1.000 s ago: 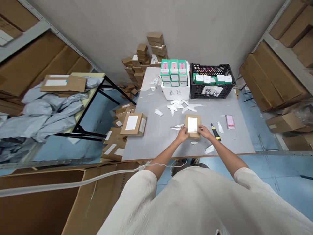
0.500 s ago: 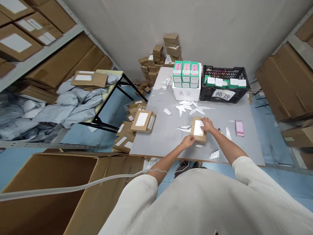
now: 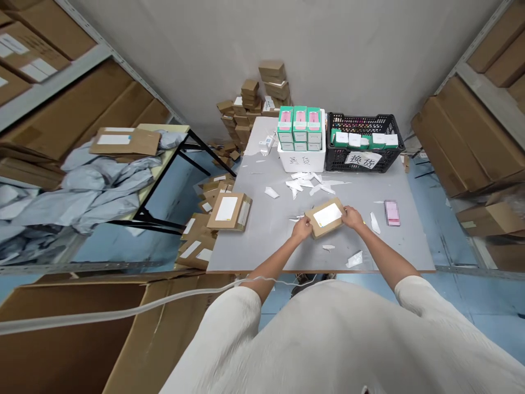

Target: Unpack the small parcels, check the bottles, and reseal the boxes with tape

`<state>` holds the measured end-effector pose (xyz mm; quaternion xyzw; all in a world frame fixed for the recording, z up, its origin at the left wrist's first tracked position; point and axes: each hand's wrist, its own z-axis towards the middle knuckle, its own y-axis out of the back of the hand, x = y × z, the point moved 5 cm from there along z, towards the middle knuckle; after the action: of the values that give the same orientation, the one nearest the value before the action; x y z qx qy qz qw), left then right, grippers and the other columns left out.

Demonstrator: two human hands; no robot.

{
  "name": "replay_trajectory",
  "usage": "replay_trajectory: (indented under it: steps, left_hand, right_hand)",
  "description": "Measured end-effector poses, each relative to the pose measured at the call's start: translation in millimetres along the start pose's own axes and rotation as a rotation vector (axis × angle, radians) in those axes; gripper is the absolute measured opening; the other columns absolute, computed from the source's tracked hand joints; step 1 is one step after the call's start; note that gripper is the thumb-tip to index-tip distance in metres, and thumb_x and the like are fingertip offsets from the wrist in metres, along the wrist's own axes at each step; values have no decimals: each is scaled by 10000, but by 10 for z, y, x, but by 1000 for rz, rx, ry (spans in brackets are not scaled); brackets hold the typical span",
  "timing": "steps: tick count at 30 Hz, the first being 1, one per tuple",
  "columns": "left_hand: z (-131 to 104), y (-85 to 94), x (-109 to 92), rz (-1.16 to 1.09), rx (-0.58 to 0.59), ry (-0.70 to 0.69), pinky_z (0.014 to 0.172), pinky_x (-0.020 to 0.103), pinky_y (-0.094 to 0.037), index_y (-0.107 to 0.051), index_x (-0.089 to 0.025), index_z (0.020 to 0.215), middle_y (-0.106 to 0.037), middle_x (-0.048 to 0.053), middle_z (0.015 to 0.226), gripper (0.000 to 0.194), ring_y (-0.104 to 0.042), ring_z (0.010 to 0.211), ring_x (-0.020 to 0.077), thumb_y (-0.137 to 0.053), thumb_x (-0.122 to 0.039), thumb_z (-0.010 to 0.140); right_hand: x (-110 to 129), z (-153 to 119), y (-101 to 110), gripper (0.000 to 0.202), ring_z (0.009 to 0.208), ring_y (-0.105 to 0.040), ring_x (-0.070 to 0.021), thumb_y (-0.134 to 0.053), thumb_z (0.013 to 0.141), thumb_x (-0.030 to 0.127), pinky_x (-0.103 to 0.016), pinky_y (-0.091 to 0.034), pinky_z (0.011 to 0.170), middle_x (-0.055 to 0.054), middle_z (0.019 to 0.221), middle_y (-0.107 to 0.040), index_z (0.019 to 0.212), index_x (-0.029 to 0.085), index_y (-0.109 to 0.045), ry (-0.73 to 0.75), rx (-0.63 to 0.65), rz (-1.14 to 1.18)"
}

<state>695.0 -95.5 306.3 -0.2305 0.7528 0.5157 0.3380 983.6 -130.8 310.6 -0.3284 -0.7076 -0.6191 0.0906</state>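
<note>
Just below the centre of the frame, the small cardboard box with the white label on its top now sits between both hands, turned so its long side runs left to right and tilts up toward the right. Half a second earlier it lay lengthwise, pointing away from the person, with only the right hand on its far end and the left hand at its near corner; so the box has been rotated about a quarter turn on the grey table. The left hand closes its fingers on the box's left end, and the right hand grips the right end, fingers curled over the edge. Whether the box is lifted clear of the table or resting on it cannot be told from this view.

Judging by this, the person is handling the labelled parcel with both hands, either turning it over or bringing it round to work on another side.

Around it lie white paper scraps toward the upper middle, a pink packet to the right, and another labelled box at the table's left edge. A white bin of teal boxes and a black crate stand at the far end.
</note>
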Motion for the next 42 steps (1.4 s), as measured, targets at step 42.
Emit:
replay_trajectory:
  steps: [42]
  left_hand:
    - [1,-103,169,-292,14,22,994,385,-599,-541,-206,1523,-666,165,1444,718,-710,1128,235,-744,-148,837]
  right_hand:
    - [-410,-664,-297,892,1257,-713,-263,-720,817,380,-413,-589,1090,-155,1575,-608,1664,235,-482,-152,-51,657]
